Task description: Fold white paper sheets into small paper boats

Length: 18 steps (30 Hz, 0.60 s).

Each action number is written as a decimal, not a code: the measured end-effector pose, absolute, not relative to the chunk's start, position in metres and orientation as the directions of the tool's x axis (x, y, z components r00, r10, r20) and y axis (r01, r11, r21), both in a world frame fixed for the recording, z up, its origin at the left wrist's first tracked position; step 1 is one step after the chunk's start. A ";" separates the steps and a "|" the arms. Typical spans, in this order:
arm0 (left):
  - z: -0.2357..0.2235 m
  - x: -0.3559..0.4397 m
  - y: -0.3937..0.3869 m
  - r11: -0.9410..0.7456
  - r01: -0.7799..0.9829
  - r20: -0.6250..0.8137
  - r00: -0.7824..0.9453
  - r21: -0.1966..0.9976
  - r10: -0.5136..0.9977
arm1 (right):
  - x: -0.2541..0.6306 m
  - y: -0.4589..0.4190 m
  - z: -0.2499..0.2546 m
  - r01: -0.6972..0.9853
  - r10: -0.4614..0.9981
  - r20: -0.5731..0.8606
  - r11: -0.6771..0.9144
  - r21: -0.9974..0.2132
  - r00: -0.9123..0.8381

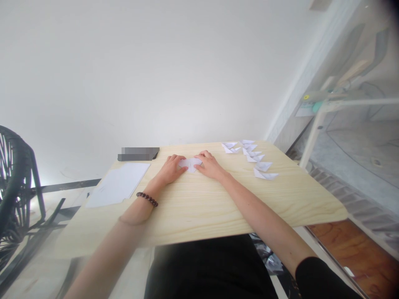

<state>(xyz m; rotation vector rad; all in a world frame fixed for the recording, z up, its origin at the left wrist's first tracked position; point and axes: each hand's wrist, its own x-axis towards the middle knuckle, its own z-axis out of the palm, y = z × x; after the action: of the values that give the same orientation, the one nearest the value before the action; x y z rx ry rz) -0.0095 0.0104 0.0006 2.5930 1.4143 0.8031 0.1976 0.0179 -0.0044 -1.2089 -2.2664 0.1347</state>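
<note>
A small folded piece of white paper (pixel 191 164) lies on the wooden table between my two hands. My left hand (pixel 173 167) grips its left end, thumb on top and fingers curled at the far edge. At the right end, my right hand (pixel 210 164) pinches the paper the same way. Creases show across its middle, while both ends are partly covered by my fingers. Several folded white paper boats (pixel 253 156) stand in loose rows to the right of my right hand.
A stack of white paper sheets (pixel 120 182) lies at the table's left. Behind it sits a dark flat object (pixel 139 154), partly blurred out. The light wooden table (pixel 199 211) meets a white wall. A dark woven chair (pixel 15 178) stands left; a white metal frame (pixel 318 124) stands right.
</note>
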 end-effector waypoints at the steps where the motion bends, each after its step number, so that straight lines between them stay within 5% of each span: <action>1: 0.001 -0.009 0.011 -0.573 0.759 0.409 0.438 0.310 0.801 | 0.197 0.018 -0.004 0.730 0.789 0.433 0.591 -0.343 -0.435; 18: 0.003 -0.009 0.009 -0.626 0.725 0.400 0.502 0.289 0.766 | 0.193 0.013 0.003 0.697 0.764 0.447 0.627 -0.348 -0.465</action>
<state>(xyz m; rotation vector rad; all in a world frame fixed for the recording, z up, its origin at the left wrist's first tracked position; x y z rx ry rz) -0.0091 0.0095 0.0029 2.6499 1.3183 0.7712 0.1935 0.0126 0.0029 -1.1403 -2.2767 0.1549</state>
